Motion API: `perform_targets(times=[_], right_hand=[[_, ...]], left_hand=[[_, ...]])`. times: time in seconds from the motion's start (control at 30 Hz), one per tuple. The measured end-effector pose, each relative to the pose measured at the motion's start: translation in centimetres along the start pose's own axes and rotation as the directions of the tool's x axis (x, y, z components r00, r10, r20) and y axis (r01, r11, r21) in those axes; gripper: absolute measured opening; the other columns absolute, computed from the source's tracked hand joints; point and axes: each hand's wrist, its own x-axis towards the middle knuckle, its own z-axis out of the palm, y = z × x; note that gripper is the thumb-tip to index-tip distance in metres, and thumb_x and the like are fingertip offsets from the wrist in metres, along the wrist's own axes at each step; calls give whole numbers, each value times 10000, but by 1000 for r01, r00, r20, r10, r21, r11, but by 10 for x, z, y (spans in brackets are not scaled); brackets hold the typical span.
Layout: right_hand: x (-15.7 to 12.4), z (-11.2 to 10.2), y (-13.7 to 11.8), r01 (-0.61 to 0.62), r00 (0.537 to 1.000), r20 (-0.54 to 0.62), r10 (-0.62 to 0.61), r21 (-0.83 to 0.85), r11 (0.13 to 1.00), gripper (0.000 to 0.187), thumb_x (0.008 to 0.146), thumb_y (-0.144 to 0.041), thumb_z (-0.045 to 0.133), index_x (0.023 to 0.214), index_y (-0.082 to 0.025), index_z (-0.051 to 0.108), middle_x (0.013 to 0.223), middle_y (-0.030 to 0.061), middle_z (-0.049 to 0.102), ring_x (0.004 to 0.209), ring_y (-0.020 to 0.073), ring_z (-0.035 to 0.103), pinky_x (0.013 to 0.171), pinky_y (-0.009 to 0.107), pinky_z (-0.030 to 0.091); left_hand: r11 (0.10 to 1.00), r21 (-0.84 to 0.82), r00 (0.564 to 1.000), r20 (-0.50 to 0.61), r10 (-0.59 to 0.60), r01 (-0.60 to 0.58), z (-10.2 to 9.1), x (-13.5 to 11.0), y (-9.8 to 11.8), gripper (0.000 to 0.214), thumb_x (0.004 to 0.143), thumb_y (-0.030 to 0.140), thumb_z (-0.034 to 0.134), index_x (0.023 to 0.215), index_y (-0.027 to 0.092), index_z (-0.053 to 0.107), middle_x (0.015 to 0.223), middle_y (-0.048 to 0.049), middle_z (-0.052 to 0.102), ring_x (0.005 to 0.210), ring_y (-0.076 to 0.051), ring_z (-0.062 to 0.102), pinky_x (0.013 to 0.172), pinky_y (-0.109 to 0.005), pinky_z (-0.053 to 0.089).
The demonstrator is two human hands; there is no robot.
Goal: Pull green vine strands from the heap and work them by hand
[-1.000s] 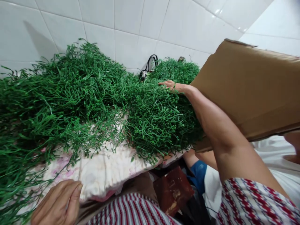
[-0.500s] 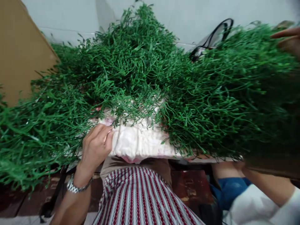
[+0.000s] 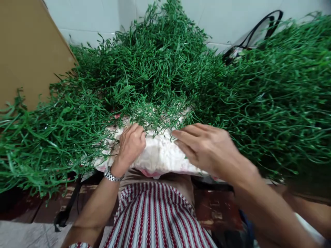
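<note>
I observe two hands. Left hand (image 3: 132, 143): fingers curled at the front of the heap; I cannot tell whether it grips anything. Right hand (image 3: 205, 144): fingers nearly straight, tips at the stem ends; I cannot tell whether they pinch one. Green stems (image 3: 160, 65): heaped beyond and to both sides, too many to count. Surface: one table (image 3: 165, 156), covered in pale cloth. Room: one tiled wall (image 3: 90, 20) behind. One cardboard panel (image 3: 26, 51) stands at left, stems overlapping it. Stems partly hide one black-handled item (image 3: 269, 20). The right forearm (image 3: 250, 186) blocks my view of the table's front edge.
</note>
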Motion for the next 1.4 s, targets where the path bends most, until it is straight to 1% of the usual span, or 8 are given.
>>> perform_targets(times=[0.23,0.4,0.53,0.67,0.8,1.03,1.2,1.4], right_hand=[[61,56,-31,-124,986,-105,132,80,989,398,877,-327,470,1230,-144,489,1082,112,596,944,237,544,753,345,438],[77,81,-24,-99,995,53,85,359,928,184,873,-231,453,846,-160,621,782,28,631,703,142,567,617,261,400],[69,66,-19,-21,904,-282,321,721,693,185,900,-287,450,874,-170,592,719,-2,591,652,95,552,603,229,425],[42,37,-26,58,807,-370,460,825,562,141,901,-289,453,914,-219,575,683,-16,571,578,95,551,536,238,438],[-3,44,-49,72,880,-342,330,783,618,97,852,-210,501,882,-210,593,698,18,591,604,127,556,538,270,450],[-51,100,-85,103,975,-214,59,673,733,101,837,-181,518,910,-147,580,706,46,631,589,128,546,551,260,454],[-53,110,-95,161,977,-198,-81,429,889,116,856,-208,501,868,-133,589,653,35,606,571,136,535,549,270,436],[-52,113,-112,280,958,-86,-274,484,829,225,896,-294,438,821,-134,578,631,21,594,520,128,528,499,260,430]], left_hand=[[984,-60,986,23,168,-166,0,-38,23,148,811,157,438,744,181,568,802,-67,587,773,-212,543,727,-344,384],[995,-40,995,8,95,-95,12,-39,22,168,758,117,465,830,162,610,942,-101,617,834,-235,554,775,-365,394],[999,-28,996,85,29,-27,19,-26,17,187,825,170,416,760,175,592,815,-82,601,809,-231,560,749,-363,405],[993,-100,998,38,-58,61,11,-23,16,178,830,165,420,830,167,599,868,-94,615,882,-227,568,794,-354,426],[876,-482,985,-142,-103,22,-11,-45,9,189,826,176,459,941,166,607,945,-89,622,944,-205,565,825,-324,446],[244,-938,890,120,-440,247,-17,-96,-1,207,819,287,535,674,179,635,674,-16,583,650,-141,535,571,-245,416],[245,-901,871,229,-434,359,-20,-111,4,165,782,292,596,889,183,660,822,-28,626,739,-144,559,639,-240,432],[296,-846,831,265,-490,444,-9,-108,13,107,764,232,619,845,172,584,760,12,570,699,-99,531,658,-203,428]])
